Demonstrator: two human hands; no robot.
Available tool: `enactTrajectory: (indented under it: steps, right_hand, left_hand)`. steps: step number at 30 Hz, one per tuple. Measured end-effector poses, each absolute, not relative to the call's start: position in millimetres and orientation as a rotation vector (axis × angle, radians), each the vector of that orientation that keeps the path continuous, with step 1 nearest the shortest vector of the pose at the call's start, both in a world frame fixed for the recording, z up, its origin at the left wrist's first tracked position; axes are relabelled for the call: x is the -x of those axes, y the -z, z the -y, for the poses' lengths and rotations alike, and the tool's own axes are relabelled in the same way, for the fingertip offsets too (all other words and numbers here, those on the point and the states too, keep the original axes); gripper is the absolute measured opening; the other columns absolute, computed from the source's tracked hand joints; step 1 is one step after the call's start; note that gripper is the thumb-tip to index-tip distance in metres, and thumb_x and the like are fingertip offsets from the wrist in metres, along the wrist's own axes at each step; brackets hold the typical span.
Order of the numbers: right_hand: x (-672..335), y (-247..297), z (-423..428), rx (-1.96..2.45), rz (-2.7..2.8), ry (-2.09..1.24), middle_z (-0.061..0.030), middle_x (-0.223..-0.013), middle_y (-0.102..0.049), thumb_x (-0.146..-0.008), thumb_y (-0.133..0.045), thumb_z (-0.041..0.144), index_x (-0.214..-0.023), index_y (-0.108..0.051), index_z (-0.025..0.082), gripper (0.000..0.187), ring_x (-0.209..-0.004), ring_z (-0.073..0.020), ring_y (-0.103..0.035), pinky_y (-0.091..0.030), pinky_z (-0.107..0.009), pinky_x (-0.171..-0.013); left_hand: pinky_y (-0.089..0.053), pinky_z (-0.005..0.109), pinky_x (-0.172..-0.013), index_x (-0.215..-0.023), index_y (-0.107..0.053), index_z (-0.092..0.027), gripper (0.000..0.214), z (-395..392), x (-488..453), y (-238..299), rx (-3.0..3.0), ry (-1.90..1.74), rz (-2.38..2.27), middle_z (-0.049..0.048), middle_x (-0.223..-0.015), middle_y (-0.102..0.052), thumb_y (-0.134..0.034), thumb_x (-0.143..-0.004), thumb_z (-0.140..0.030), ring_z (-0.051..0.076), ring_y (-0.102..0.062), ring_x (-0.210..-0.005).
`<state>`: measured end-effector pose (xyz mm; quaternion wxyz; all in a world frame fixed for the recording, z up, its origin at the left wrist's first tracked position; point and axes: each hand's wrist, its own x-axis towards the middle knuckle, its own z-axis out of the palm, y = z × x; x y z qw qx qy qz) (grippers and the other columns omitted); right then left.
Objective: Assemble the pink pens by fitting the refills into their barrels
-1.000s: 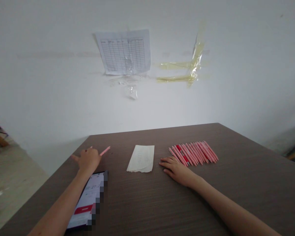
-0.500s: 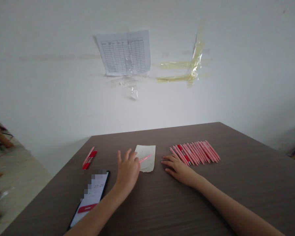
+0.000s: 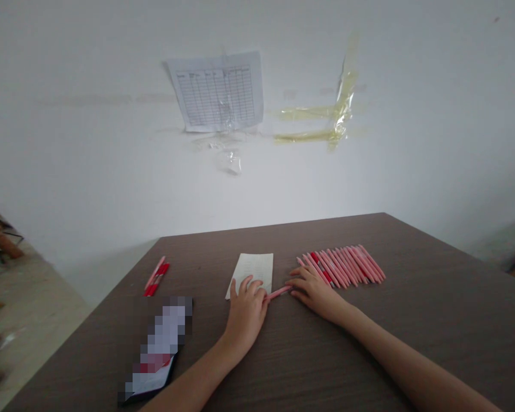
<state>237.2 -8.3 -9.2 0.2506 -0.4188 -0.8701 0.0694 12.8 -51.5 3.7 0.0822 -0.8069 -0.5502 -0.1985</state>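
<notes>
My left hand (image 3: pixel 246 306) pinches one end of a pink pen (image 3: pixel 280 292) between thumb and forefinger, its other fingers spread. The pen slants over the table just past the lower right corner of a small sheet of paper (image 3: pixel 253 266). My right hand (image 3: pixel 313 290) rests with fingers stretched out, its fingertips at the pen's far end; whether they touch it I cannot tell. Right behind that hand lies a neat row of pink pens (image 3: pixel 347 266), with a red one (image 3: pixel 321 269) among them.
At the left of the brown table (image 3: pixel 326 355) lie a few pink and red pens (image 3: pixel 157 276). A phone (image 3: pixel 161 349), partly blurred out, lies left of my left forearm. Behind the table stands a wall with a taped printed sheet (image 3: pixel 218 91) and yellowish tape (image 3: pixel 343 103).
My left hand has moved right and toward me, carrying the pink pen off the paper to my right hand's fingertips. My right hand has barely moved. The paper is more fully visible.
</notes>
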Motion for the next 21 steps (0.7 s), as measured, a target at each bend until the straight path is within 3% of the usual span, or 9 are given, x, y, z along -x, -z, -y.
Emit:
enactTrajectory:
  steps: [5,12,18,21]
  right_hand:
    - [-238,14,4,1.143,2.346,-0.175,-0.0106,-0.12,-0.058,-0.091,-0.057,0.025,-0.119,-0.067,0.023,0.029,-0.124,-0.0266,-0.045,-0.038,-0.045,-0.108]
    - [-237,14,2,1.149,2.326,-0.156,-0.0096,-0.115,-0.06,-0.09,-0.058,0.023,-0.104,-0.073,0.023,0.02,-0.121,-0.0261,-0.045,-0.038,-0.045,-0.107]
    - [-248,10,-4,1.162,2.287,-0.12,-0.01,-0.116,-0.059,-0.089,-0.058,0.018,-0.1,-0.073,0.023,0.02,-0.124,-0.0277,-0.043,-0.034,-0.049,-0.109]
    - [-256,9,-8,1.171,2.263,-0.107,-0.0104,-0.117,-0.059,-0.09,-0.056,0.019,-0.1,-0.073,0.023,0.02,-0.121,-0.0272,-0.045,-0.037,-0.05,-0.105]
  left_hand:
    - [-0.026,0.064,-0.111,-0.095,-0.068,-0.024,0.016,49,-11,-5,2.492,0.587,1.72,0.003,-0.123,-0.067,-0.053,-0.092,-0.028,0.029,-0.049,-0.128]
    - [-0.02,0.066,-0.113,-0.117,-0.062,-0.03,0.027,49,-5,-5,2.599,0.537,1.729,0.0026,-0.131,-0.063,-0.046,-0.095,-0.033,0.026,-0.051,-0.127]
    - [-0.022,0.068,-0.11,-0.11,-0.065,-0.027,0.024,49,4,-11,2.555,0.505,1.724,0.0062,-0.128,-0.065,-0.052,-0.092,-0.036,0.03,-0.054,-0.124]
    - [-0.026,0.067,-0.108,-0.106,-0.065,-0.025,0.022,46,14,-14,2.481,0.515,1.724,0.0086,-0.123,-0.067,-0.054,-0.091,-0.037,0.03,-0.058,-0.118]
